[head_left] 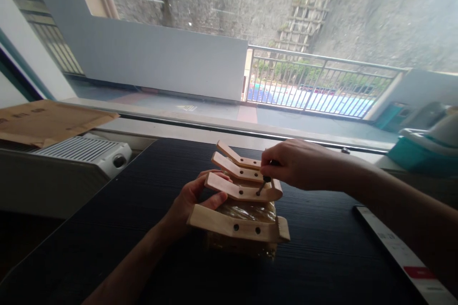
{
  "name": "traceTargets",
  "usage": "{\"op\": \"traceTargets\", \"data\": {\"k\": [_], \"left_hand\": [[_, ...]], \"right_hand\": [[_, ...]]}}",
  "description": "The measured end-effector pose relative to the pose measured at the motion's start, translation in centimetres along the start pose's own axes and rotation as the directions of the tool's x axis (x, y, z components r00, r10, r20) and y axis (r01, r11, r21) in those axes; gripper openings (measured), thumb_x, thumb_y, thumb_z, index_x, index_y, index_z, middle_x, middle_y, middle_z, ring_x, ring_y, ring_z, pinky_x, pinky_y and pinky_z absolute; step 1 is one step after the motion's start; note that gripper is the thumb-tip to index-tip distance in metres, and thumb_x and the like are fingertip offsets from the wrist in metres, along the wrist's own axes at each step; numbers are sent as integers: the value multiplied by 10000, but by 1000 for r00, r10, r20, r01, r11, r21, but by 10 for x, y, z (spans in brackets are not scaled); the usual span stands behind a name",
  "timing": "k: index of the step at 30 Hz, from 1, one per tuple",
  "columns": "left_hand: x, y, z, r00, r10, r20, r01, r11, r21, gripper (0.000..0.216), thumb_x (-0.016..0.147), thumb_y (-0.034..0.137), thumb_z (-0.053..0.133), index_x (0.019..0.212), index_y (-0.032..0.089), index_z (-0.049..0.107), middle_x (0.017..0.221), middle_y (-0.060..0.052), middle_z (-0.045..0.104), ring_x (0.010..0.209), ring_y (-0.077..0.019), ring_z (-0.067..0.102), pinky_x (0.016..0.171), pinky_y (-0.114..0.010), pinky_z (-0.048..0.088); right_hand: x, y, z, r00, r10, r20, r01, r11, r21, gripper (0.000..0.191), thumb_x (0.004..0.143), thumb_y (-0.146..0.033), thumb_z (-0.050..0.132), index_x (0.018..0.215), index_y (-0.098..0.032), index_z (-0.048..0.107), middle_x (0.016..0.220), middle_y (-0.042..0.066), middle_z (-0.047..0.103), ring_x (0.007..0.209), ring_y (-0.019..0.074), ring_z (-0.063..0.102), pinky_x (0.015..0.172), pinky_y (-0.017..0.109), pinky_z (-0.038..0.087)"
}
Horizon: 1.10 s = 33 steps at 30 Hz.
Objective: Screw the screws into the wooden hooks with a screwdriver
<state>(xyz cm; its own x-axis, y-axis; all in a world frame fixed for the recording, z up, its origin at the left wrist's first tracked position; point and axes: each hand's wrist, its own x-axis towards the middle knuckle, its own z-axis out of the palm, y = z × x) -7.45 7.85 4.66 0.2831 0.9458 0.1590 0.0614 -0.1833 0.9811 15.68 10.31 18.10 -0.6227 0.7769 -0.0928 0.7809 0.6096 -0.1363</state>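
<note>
A wooden assembly (239,202) of several curved slats stands on the dark table (107,228), with clear plastic wrap under and between the slats. My left hand (195,200) grips the left end of one upper slat, its fingers curled round the wood. My right hand (296,164) reaches in from the right and pinches a small dark tool or screw (264,182), its tip set into the right end of the same slat. The front slat shows three dark holes.
A white radiator (82,152) stands left of the table, with flat cardboard (43,121) behind it. A white paper strip with a red mark (404,252) lies at the table's right edge. Teal and white objects (425,145) sit at the far right by the window.
</note>
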Motion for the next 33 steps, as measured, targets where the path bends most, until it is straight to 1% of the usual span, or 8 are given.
{"op": "traceTargets", "data": {"k": [4, 8, 13, 19, 23, 25, 29, 33], "left_hand": [[1, -9, 2, 998, 63, 7, -63, 991, 122, 318, 807, 315, 665, 1100, 193, 635, 1255, -100, 588, 1187, -308, 530, 998, -397, 446], [-1, -10, 1, 998, 56, -1, -55, 992, 113, 312, 840, 319, 630, 1130, 202, 619, 1227, -90, 612, 1154, -304, 556, 996, -413, 445], [-1, -9, 1, 999, 40, 13, -41, 993, 111, 310, 829, 313, 642, 1118, 203, 624, 1215, -83, 622, 1147, -304, 565, 975, -392, 462], [1, -11, 2, 999, 39, -17, -37, 993, 109, 325, 811, 310, 662, 1114, 201, 622, 1269, -88, 583, 1205, -314, 518, 1004, -402, 438], [1, -10, 3, 998, 56, -13, -55, 994, 99, 313, 810, 302, 660, 1100, 190, 626, 1244, -100, 592, 1196, -317, 522, 1001, -421, 440], [0, -10, 3, 999, 51, -2, -51, 994, 92, 321, 818, 301, 650, 1120, 195, 623, 1241, -98, 594, 1179, -310, 534, 990, -420, 449], [-1, -10, 3, 999, 33, -11, -32, 995, 96, 285, 823, 319, 645, 1080, 194, 645, 1201, -90, 623, 1129, -299, 569, 956, -395, 472], [0, -10, 3, 998, 65, -7, -64, 990, 126, 305, 823, 304, 645, 1110, 204, 617, 1213, -80, 607, 1154, -285, 547, 994, -377, 438]], "right_hand": [[-3, 1, -3, 996, 90, 3, -90, 995, -47, 372, 895, -442, 410, 754, -201, 655, 613, -4, 605, 486, 88, 430, 479, 246, 254], [-6, -4, -19, 999, -2, 37, 4, 999, -54, 255, 845, -421, 512, 951, -250, 668, 743, -7, 657, 552, 99, 481, 507, 242, 277], [-4, -4, -24, 993, -83, 79, 87, 995, -46, 241, 877, -293, 454, 816, -227, 677, 710, -12, 646, 579, 100, 475, 537, 247, 289], [-4, -2, -6, 998, 40, -43, -41, 999, -35, 315, 891, -392, 436, 743, -192, 630, 654, 0, 609, 534, 93, 447, 499, 244, 265], [-5, -6, -5, 989, 142, -50, -145, 987, -72, 420, 899, -461, 399, 668, -179, 608, 599, 13, 584, 497, 94, 419, 485, 251, 253], [-7, -7, -10, 992, 122, -18, -123, 989, -77, 400, 885, -474, 424, 701, -188, 634, 609, 9, 596, 494, 95, 425, 486, 252, 252], [-9, -6, -21, 999, -28, 29, 29, 999, -34, 219, 849, -393, 511, 869, -245, 671, 713, -13, 644, 546, 98, 473, 502, 243, 267], [-5, -2, -20, 996, -85, 39, 87, 996, -38, 250, 889, -306, 444, 792, -216, 655, 708, -5, 641, 578, 98, 475, 522, 243, 276]]}}
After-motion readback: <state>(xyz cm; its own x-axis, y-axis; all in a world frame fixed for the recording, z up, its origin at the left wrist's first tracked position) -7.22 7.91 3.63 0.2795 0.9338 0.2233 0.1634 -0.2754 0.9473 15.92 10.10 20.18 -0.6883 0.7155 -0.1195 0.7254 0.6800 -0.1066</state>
